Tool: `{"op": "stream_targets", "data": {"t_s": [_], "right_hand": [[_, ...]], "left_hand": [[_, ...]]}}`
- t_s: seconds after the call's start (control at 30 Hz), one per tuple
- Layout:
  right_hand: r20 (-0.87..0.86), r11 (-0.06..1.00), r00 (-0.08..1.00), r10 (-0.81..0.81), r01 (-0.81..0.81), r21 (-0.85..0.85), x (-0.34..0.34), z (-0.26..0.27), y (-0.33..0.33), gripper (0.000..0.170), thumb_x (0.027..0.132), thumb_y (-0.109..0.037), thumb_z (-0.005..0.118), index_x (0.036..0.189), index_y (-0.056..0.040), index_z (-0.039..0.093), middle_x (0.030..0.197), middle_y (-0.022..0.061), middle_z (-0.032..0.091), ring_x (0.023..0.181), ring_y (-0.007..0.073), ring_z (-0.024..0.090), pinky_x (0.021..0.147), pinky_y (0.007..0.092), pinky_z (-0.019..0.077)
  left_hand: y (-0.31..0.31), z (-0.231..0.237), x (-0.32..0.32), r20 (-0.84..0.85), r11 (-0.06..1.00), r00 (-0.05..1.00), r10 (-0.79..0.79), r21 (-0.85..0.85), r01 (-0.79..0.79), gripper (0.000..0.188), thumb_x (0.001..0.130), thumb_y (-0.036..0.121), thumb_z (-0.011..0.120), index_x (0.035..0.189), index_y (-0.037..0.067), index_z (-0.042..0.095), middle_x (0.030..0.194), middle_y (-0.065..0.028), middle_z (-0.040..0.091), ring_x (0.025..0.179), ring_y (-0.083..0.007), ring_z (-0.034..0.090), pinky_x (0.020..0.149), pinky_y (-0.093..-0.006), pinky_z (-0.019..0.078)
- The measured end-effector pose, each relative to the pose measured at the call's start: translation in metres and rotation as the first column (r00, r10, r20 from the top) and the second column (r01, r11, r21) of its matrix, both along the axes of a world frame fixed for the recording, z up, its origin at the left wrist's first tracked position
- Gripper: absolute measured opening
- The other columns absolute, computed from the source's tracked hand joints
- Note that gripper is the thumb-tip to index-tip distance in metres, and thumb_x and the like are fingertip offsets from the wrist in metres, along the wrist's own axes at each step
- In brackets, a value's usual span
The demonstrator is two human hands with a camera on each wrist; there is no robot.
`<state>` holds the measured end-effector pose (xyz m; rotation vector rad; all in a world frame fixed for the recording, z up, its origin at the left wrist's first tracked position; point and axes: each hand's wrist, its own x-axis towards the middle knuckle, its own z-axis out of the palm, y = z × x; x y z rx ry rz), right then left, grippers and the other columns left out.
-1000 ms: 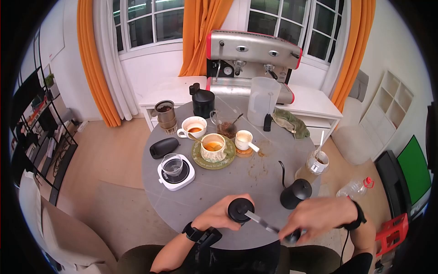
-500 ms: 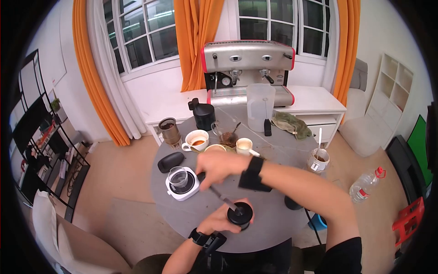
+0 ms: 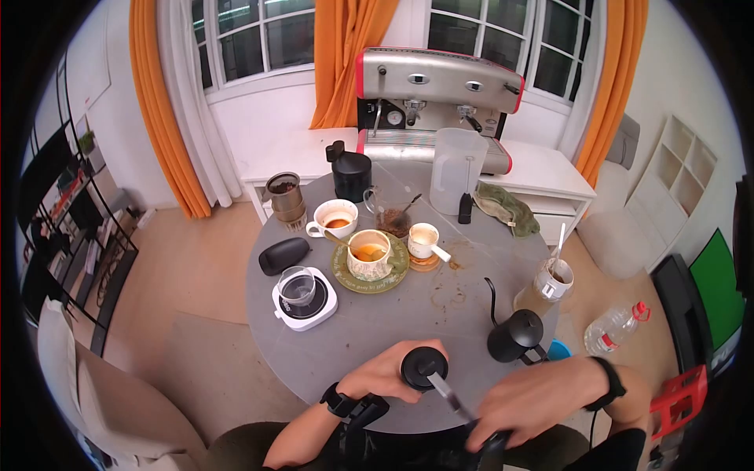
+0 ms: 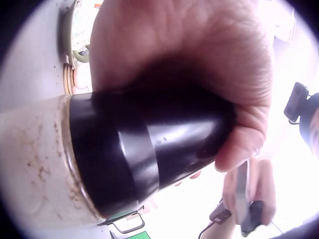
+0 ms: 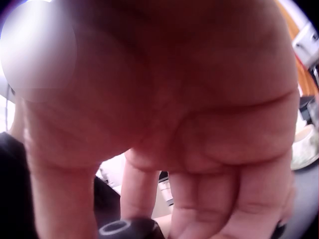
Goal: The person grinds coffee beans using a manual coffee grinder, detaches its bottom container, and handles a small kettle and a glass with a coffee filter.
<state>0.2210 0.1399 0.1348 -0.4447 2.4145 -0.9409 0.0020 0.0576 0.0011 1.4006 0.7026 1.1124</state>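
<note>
My left hand (image 3: pixel 383 372) grips a hand coffee grinder (image 3: pixel 424 366) upright by its dark body near the table's front edge. In the left wrist view, fingers and thumb wrap the grinder's glossy black upper part (image 4: pixel 149 144), above a pale, brown-stained lower part. A metal crank arm (image 3: pixel 451 396) runs from the black lid towards the right and nearer my body. My right hand (image 3: pixel 542 399) holds the black knob (image 3: pixel 493 449) at its end. In the right wrist view, the fingers reach down around the knob (image 5: pixel 127 229), partly hidden behind them.
A black gooseneck kettle (image 3: pixel 514 336) stands right of the grinder, before a spoon-holding jar (image 3: pixel 550 281). A white scale (image 3: pixel 323 312) with a glass cup lies left. Farther back are a mug (image 3: pixel 367 267) on a green plate (image 3: pixel 345 275), a white cup (image 3: pixel 336 208) and a plastic pitcher (image 3: pixel 458 169).
The right hand has carried the crank round: from the right side, across to the far left over the table, then back to the right. The left hand keeps holding the grinder.
</note>
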Motion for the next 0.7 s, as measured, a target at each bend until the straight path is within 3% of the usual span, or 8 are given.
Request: {"op": "stream_targets", "data": {"t_s": [0.03,0.1,0.2,0.27,0.33,0.47,0.6,0.7], "right_hand": [[0.171,0.981,0.971,-0.165,0.144,0.129,0.002,0.017,0.005,0.037,0.073,-0.006,0.068,0.109,-0.0067,0.063,0.087,0.0163,0.065,0.083,0.0361,0.061,0.069,0.0424,0.0476],[0.082,0.894,0.914,-0.398,0.366,0.259,0.013,0.030,0.028,0.035,0.070,-0.007,0.070,0.104,-0.0086,0.066,0.077,0.0144,0.065,0.074,0.0337,0.062,0.064,0.0385,0.0470],[0.061,0.821,0.844,-0.534,0.499,0.279,-0.001,0.035,0.060,0.033,0.071,-0.012,0.074,0.103,-0.0075,0.067,0.066,0.0102,0.063,0.060,0.0222,0.059,0.057,0.0355,0.0456],[-0.038,0.821,0.861,-0.507,0.496,0.284,-0.020,0.023,0.085,0.031,0.077,-0.024,0.076,0.105,-0.0114,0.069,0.062,0.0060,0.061,0.057,0.0127,0.057,0.053,0.0311,0.0416],[-0.163,0.764,0.841,-0.516,0.538,0.355,-0.056,0.022,0.093,0.033,0.079,-0.030,0.073,0.103,-0.0083,0.068,0.060,0.0062,0.061,0.056,0.0121,0.058,0.052,0.0299,0.0423],[-0.264,0.828,0.855,-0.446,0.506,0.243,-0.142,-0.005,0.092,0.034,0.079,-0.033,0.072,0.096,-0.0035,0.069,0.050,0.0038,0.057,0.049,0.0135,0.059,0.053,0.0313,0.0470],[-0.445,0.918,0.866,-0.229,0.345,0.198,-0.198,-0.030,0.038,0.032,0.074,-0.025,0.073,0.094,-0.0002,0.069,0.078,0.0176,0.066,0.080,0.0287,0.065,0.070,0.0384,0.0510],[-0.336,0.972,0.936,-0.107,0.169,0.161,-0.189,-0.014,-0.018,0.031,0.071,-0.020,0.073,0.096,-0.0013,0.068,0.093,0.0217,0.064,0.092,0.0358,0.061,0.077,0.0429,0.0504]], "left_hand": [[0.000,-0.001,-0.001,-0.016,1.000,1.000,0.002,0.006,-0.002,0.042,0.054,0.012,0.069,0.094,0.004,0.056,0.085,-0.0026,0.057,0.077,-0.0134,0.052,0.071,-0.0266,0.0420],[0.001,-0.001,-0.001,-0.026,1.000,1.000,0.009,0.022,-0.008,0.044,0.055,0.015,0.071,0.095,0.004,0.058,0.087,-0.0037,0.061,0.079,-0.0136,0.055,0.073,-0.0270,0.0434],[0.001,-0.002,-0.001,-0.023,1.000,1.000,-0.020,-0.023,0.019,0.045,0.055,0.016,0.071,0.096,0.003,0.057,0.087,-0.0038,0.061,0.079,-0.0133,0.055,0.073,-0.0267,0.0431],[0.003,-0.009,-0.003,-0.074,0.999,0.997,-0.029,-0.015,0.028,0.046,0.056,0.018,0.072,0.097,0.004,0.057,0.087,-0.0040,0.061,0.080,-0.0138,0.054,0.074,-0.0272,0.0431],[0.000,-0.005,-0.001,-0.049,0.999,0.999,-0.019,-0.028,0.018,0.047,0.056,0.018,0.073,0.097,0.004,0.057,0.088,-0.0041,0.061,0.081,-0.0143,0.055,0.075,-0.0277,0.0431],[0.000,-0.009,-0.001,-0.024,0.996,0.999,-0.023,-0.082,0.021,0.049,0.056,0.020,0.077,0.098,0.005,0.057,0.091,-0.0054,0.062,0.087,-0.0161,0.056,0.080,-0.0302,0.0431],[-0.001,-0.021,-0.004,-0.006,0.999,0.999,-0.033,-0.022,0.032,0.047,0.058,0.018,0.077,0.098,0.004,0.057,0.092,-0.0063,0.062,0.090,-0.0168,0.057,0.082,-0.0315,0.0428],[-0.013,-0.074,-0.012,-0.105,0.992,0.991,0.084,-0.084,-0.093,0.039,0.064,0.019,0.075,0.095,0.004,0.057,0.090,-0.0078,0.061,0.086,-0.0164,0.057,0.079,-0.0322,0.0443]]}}
